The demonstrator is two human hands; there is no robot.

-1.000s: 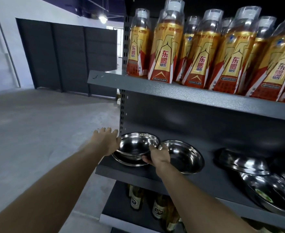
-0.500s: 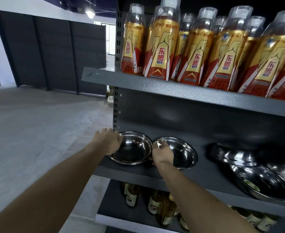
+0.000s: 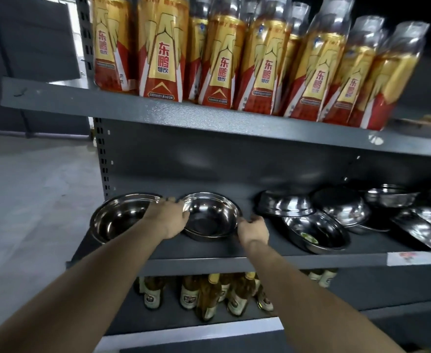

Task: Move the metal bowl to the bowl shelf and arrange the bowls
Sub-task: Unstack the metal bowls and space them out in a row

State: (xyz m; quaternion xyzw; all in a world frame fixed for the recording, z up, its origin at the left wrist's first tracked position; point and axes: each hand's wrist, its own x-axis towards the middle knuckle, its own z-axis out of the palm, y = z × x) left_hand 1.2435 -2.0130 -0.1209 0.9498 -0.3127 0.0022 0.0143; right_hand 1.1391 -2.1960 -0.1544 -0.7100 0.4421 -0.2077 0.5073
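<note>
Grey metal shelving [image 3: 209, 261] on a concrete floor, orange drink bottles [image 3: 234, 59] lined up above, brown bottles [image 3: 209, 296] below. On the middle shelf, two metal bowls side by side at the left end: left bowl [image 3: 115, 220] and second bowl [image 3: 209, 217]. Both hands shifted rightward since half a second ago, from the left bowl to the second one. Left hand [image 3: 167, 219] gripping its left rim, right hand [image 3: 252, 230] curled on its right rim. More bowls [image 3: 336, 217] jumbled further right.

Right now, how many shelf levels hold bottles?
2: the top shelf with red-and-gold drink bottles, and the bottom shelf with brown bottles. Levels below may be hidden.
</note>
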